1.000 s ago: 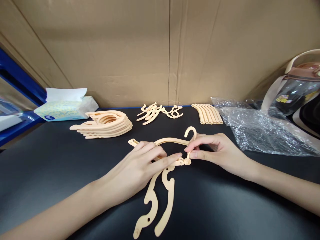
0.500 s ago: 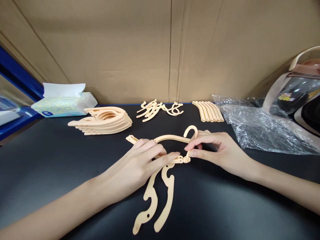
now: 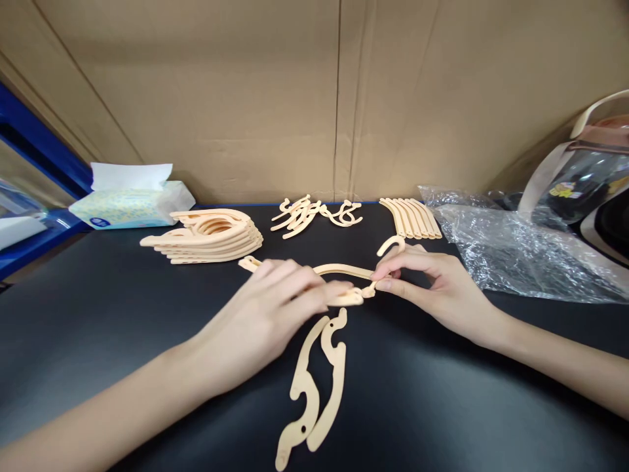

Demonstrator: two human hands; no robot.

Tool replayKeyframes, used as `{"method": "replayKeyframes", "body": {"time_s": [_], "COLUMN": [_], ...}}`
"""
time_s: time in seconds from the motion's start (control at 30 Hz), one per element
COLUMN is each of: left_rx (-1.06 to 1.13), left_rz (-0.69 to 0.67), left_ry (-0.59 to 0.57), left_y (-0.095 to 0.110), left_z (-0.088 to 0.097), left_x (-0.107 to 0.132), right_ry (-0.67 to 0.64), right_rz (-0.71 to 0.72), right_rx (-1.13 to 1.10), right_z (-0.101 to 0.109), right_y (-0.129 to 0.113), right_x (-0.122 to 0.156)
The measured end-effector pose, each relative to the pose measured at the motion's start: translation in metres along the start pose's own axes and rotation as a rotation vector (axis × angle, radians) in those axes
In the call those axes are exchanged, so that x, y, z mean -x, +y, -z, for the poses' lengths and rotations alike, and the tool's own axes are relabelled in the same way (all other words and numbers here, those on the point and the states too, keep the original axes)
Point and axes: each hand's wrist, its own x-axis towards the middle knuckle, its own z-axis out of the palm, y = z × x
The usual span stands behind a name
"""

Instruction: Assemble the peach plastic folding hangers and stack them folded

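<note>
My left hand [image 3: 275, 301] is closed over a beige bar-like hanger piece [image 3: 346, 298]; one end shows past the fingertips and the other [image 3: 249, 263] beyond the knuckles. Between thumb and fingers, my right hand [image 3: 435, 283] pinches a beige hanger hook [image 3: 392, 244], its curve pointing up. The hook's lower end meets or nearly meets the tip of the bar. Behind both hands lies a curved beige bar [image 3: 344, 269], partly hidden. Nearer me, two flat notched hanger arms [image 3: 310, 393] [image 3: 336, 383] rest side by side on the black table.
At the back left, stacked hanger arms [image 3: 216, 237] sit before a tissue pack [image 3: 132, 204]. Several loose hooks [image 3: 299, 215] lie back centre, with a row of curved bars [image 3: 411, 217] to their right. Crumpled clear plastic [image 3: 511, 252] and a clear bag [image 3: 584, 177] occupy the right.
Both hands have lifted the bar and hook slightly, away from the notched arms. The hook has tilted and shifted right. The two notched arms now lie closer together.
</note>
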Motion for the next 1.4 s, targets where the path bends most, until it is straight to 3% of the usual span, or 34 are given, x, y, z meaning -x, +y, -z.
{"method": "replayKeyframes", "body": {"time_s": [0.13,0.43,1.07,1.4], "left_rx": [-0.039,0.053,-0.066,-0.053], "left_rz": [0.025,0.000,-0.085,-0.047], "left_ry": [-0.041,-0.089,-0.067,-0.085], "left_y": [-0.015,-0.010,-0.008,-0.006], "left_z": [-0.004,-0.016,-0.011,-0.013], "left_x": [0.005,0.004,0.004,0.005], "right_ry": [-0.010,-0.113,-0.191,-0.094], "right_rz": [-0.066,-0.110,-0.033,0.003], "right_rx": [-0.127,-0.208,-0.046,0.056], "right_z": [0.000,0.000,-0.001,-0.003], "right_y": [0.001,0.001,-0.005,-0.001], "right_x": [-0.001,-0.002,-0.002,-0.002]}}
